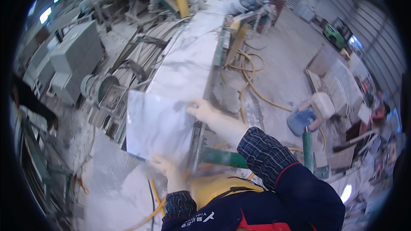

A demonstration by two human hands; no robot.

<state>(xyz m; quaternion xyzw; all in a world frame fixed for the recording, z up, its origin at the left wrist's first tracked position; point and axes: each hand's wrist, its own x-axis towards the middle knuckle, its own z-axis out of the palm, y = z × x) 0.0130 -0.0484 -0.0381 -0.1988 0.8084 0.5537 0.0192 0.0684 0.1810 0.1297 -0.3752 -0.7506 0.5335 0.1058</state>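
A white marble panel [156,122] with grey veins lies tilted across the near end of a long white marble slab [188,55] in front of me. My right hand [201,109] grips the panel by its right edge near the far corner, fingers bent over the top face. At the near edge, my left hand [162,165] holds the panel, somewhat smeared, with its thumb side hidden in part. The panel's left side sticks out past the slab's edge.
Green metal tubes [224,158] support the bench on the right. A yellow hose [261,96] winds over the floor near a blue container [302,117]. Grey machinery [105,92] and stone blocks [77,55] stand left. A person [36,100] is at far left; a green forklift [336,36] stands back right.
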